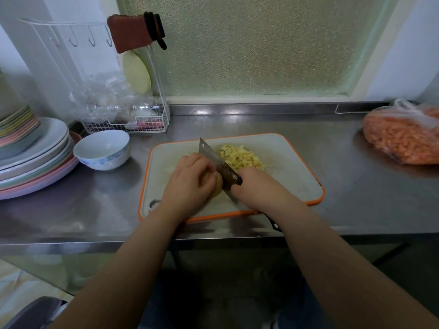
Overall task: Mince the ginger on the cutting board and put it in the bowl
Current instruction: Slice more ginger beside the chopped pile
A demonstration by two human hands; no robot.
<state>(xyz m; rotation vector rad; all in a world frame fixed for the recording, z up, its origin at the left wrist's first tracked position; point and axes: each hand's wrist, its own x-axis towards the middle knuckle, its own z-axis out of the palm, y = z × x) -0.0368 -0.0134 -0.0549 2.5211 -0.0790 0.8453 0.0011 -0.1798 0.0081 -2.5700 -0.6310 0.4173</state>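
Two hands (190, 179), one cleaver (215, 162), one bowl (103, 149).

You're getting soft, dim daylight thru the frosted window (256, 43) at the back; no hard sun. The steel bench (344, 181) throws pale glare streaks near its back edge and a smeared sheen on the left. Your hands (190, 179) cast only faint shadows on the cutting board (297, 172). Below the bench edge it's dark and murky. Wide-angle lens bends straight lines at the edges, esp. the wall rack (71, 36) at top left. Corners look soft, detail slightly smeared overall.
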